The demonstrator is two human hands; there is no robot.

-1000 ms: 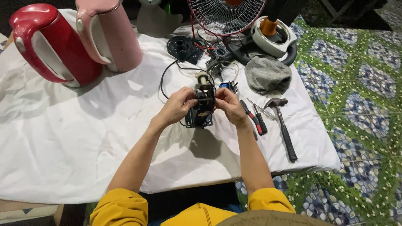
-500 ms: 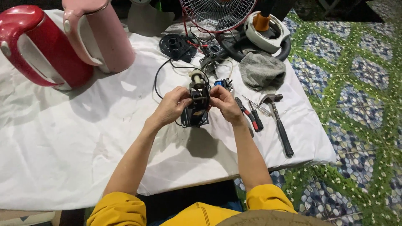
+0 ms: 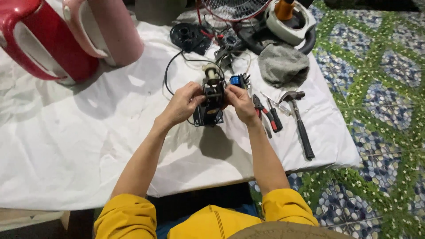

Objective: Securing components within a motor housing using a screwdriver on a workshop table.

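Note:
A small black fan motor (image 3: 210,102) with a pale shaft end on top is held upright just above the white cloth (image 3: 79,146). My left hand (image 3: 182,104) grips its left side and my right hand (image 3: 239,102) grips its right side. A black cable (image 3: 170,73) runs from the motor toward the back of the table. A small blue part (image 3: 237,80) sits just behind my right hand's fingers.
Red-handled pliers (image 3: 266,116), a screwdriver (image 3: 274,106) and a hammer (image 3: 300,121) lie right of my hands. A grey cloth (image 3: 283,65), fan grille (image 3: 234,8), round black part (image 3: 189,36) and white-and-black ring housing (image 3: 290,22) sit behind. A red kettle (image 3: 40,40) and pink kettle (image 3: 104,28) stand back left.
Both hands stay on the motor; they and the tabletop sit slightly lower and further right in the picture. The grip looks the same.

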